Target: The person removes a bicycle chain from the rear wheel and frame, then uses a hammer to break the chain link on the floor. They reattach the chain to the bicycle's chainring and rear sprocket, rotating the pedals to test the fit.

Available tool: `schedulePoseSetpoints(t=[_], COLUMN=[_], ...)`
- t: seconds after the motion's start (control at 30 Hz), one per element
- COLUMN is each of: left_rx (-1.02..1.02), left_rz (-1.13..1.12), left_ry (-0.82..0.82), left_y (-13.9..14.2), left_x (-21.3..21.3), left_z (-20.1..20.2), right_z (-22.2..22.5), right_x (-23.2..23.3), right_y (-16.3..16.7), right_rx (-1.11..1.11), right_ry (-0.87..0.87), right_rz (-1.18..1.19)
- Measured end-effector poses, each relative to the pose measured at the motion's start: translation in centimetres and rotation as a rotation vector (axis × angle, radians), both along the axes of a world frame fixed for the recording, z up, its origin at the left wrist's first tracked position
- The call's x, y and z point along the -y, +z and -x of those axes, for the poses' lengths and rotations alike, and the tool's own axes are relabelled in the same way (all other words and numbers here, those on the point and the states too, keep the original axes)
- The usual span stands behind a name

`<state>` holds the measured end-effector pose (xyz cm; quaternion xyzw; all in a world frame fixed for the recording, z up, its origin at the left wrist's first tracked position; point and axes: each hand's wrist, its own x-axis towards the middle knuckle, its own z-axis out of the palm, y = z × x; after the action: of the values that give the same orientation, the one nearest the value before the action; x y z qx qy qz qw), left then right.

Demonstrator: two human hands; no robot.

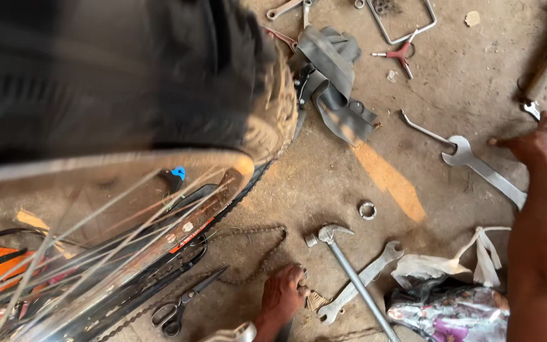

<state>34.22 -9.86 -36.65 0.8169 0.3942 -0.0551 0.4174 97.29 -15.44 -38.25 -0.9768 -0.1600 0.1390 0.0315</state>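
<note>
1. Presently, the right hand (536,144) is stretched out flat on the dusty floor (324,183), fingers apart, gripping nothing, just beside the large silver open-ended spanner (485,170).
2. The left hand is not seen.
3. A blurred bicycle wheel with a knobbly tyre (273,120) is seen close by, beside a grey inner tube (337,82) lying loose.
4. A claw hammer (349,266) and black scissors (185,304) are left untouched.

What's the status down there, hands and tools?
Right hand flat on the floor, reaching beside the big spanner. Left hand not visible. Bike wheel close by; hammer and scissors lie loose.
</note>
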Motion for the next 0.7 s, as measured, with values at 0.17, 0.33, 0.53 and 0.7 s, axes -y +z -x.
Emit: schedulePoseSetpoints(t=[0.17, 0.33, 0.53, 0.7], left_rx=[-0.038, -0.095, -0.088, 0.053], left_rz=[0.055, 0.091, 0.025, -0.162], left_ry=[0.024, 0.038, 0.025, -0.05], left_y=[0.8, 0.4, -1.8, -2.3], left_x=[-0.4, -0.1, 0.6, 1.2], left_z=[-0.3, -0.1, 0.3, 1.3], right_z=[-0.3, 5.4, 11.7, 13.8], right_x=[1.3, 2.8, 1.5, 2.0], right_y=[-0.5, -0.8, 0.3, 2.8], right_rx=[-0.062, 0.192, 0.21, 0.179], right_ry=[-0.006, 0.504, 0.254, 0.248], right_rz=[0.133, 0.296, -0.047, -0.205])
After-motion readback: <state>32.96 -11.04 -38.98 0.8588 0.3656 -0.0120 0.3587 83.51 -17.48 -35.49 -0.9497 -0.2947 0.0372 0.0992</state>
